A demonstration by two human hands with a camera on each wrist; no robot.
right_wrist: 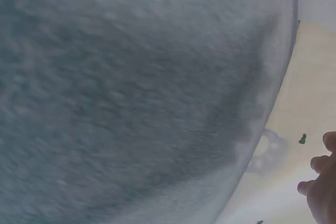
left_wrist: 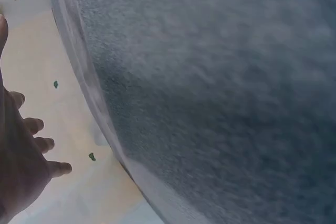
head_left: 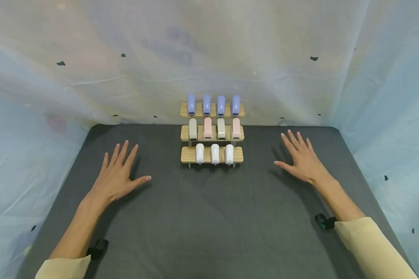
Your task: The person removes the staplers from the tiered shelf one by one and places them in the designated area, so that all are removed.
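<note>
My left hand hovers over the left part of the dark table, fingers spread and holding nothing. On the right side my right hand is held out the same way, thumb pointing inward. Between them, at the table's back, stands a three-tier wooden rack of small stapler-like things. Several blue staplers line the top tier. The middle one carries two pink staplers and two grey-green staplers. Three white staplers sit on the lowest. Both hands are well apart from the rack.
The grey cloth-topped table has rounded back corners. A pale, wrinkled sheet with small dark marks hangs behind it and along both sides. Dark straps are on both wrists, near the light yellow sleeves.
</note>
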